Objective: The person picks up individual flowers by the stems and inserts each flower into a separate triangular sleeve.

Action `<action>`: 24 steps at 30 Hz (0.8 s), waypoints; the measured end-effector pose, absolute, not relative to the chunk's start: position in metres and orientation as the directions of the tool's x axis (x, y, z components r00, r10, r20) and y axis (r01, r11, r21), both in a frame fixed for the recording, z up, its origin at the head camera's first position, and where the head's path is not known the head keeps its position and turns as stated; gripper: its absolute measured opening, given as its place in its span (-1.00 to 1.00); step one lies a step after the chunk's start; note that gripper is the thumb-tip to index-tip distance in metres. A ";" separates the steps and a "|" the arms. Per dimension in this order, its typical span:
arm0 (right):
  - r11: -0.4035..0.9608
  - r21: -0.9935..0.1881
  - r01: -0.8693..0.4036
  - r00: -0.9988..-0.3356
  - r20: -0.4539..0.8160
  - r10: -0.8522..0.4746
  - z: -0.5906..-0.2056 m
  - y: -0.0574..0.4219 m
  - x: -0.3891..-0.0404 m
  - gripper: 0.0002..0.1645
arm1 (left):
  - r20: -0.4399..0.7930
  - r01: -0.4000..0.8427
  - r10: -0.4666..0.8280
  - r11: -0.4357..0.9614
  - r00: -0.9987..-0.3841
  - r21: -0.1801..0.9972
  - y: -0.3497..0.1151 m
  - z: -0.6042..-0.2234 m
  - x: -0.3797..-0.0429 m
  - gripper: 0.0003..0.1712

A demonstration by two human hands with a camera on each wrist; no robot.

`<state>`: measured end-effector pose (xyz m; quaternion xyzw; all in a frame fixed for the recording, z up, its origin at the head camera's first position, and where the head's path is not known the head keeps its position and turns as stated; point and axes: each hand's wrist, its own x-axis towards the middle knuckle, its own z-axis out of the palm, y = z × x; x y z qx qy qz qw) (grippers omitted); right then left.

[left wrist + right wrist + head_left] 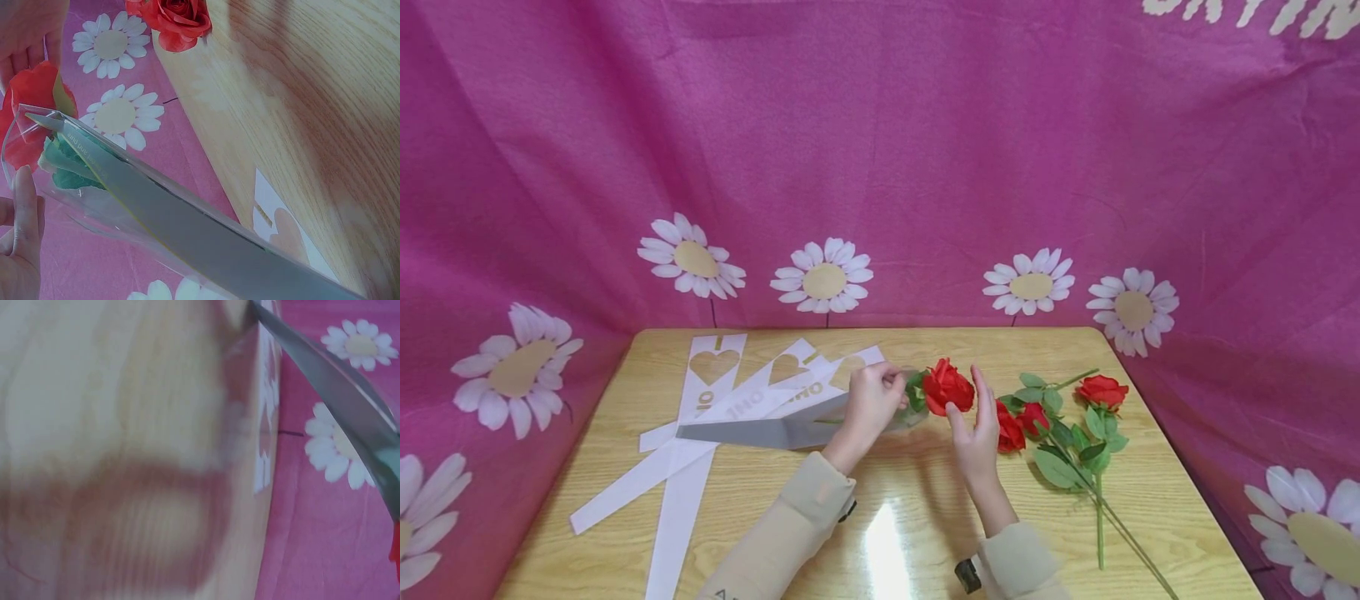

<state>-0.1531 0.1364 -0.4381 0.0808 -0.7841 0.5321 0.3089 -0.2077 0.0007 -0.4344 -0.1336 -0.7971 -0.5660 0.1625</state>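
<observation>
A red artificial rose (pixel 947 387) with green leaves lies in a tapered flower sleeve (pixel 760 432), clear on one side and grey on the other. Its bloom is at the sleeve's wide mouth. My left hand (pixel 874 400) pinches the sleeve near its mouth, beside the leaves. In the left wrist view, a finger (pixel 26 209) is right at the clear film's rim. My right hand (pixel 976 437) is at the far side of the bloom, fingers extended and thumb touching the petals. In the right wrist view, only the grey sleeve (pixel 337 394) and a sliver of red show.
Several white flower sleeves (pixel 681 508) with heart cutouts are fanned out on the left of the wooden table (pixel 820 533). More red roses (pixel 1101 392) with leafy stems lie on the right. A magenta cloth (pixel 880 167) with daisies surrounds the table.
</observation>
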 end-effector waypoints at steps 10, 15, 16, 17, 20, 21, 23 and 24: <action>0.478 -0.737 -0.477 -0.755 0.622 0.206 -0.474 0.131 -0.164 -0.28 | 0.410 0.396 0.026 0.325 -0.912 0.859 0.002 -0.435 -0.208 -0.88; 0.483 -0.694 -0.534 -0.719 0.673 0.172 -0.480 0.130 -0.165 -0.26 | 0.408 0.391 0.022 0.344 -0.912 0.854 0.002 -0.435 -0.208 -0.88; 0.483 -0.678 -0.553 -0.705 0.691 0.162 -0.479 0.129 -0.165 -0.26 | 0.409 0.390 0.021 0.348 -0.912 0.853 0.002 -0.435 -0.208 -0.88; 0.482 -0.668 -0.567 -0.695 0.702 0.156 -0.478 0.129 -0.164 -0.27 | 0.408 0.388 0.019 0.351 -0.913 0.852 0.002 -0.434 -0.208 -0.87; 0.491 -0.629 -0.603 -0.662 0.738 0.132 -0.476 0.126 -0.164 -0.26 | 0.403 0.382 0.017 0.359 -0.915 0.851 0.002 -0.434 -0.208 -0.87; 0.492 -0.617 -0.614 -0.652 0.748 0.125 -0.476 0.125 -0.164 -0.26 | 0.401 0.380 0.015 0.360 -0.916 0.852 0.002 -0.433 -0.208 -0.87; 0.491 -0.603 -0.629 -0.639 0.761 0.114 -0.476 0.124 -0.164 -0.26 | 0.394 0.373 0.015 0.362 -0.919 0.855 0.002 -0.433 -0.208 -0.87; 0.491 -0.595 -0.636 -0.635 0.765 0.106 -0.477 0.123 -0.164 -0.26 | 0.392 0.370 0.015 0.363 -0.920 0.855 0.002 -0.433 -0.208 -0.87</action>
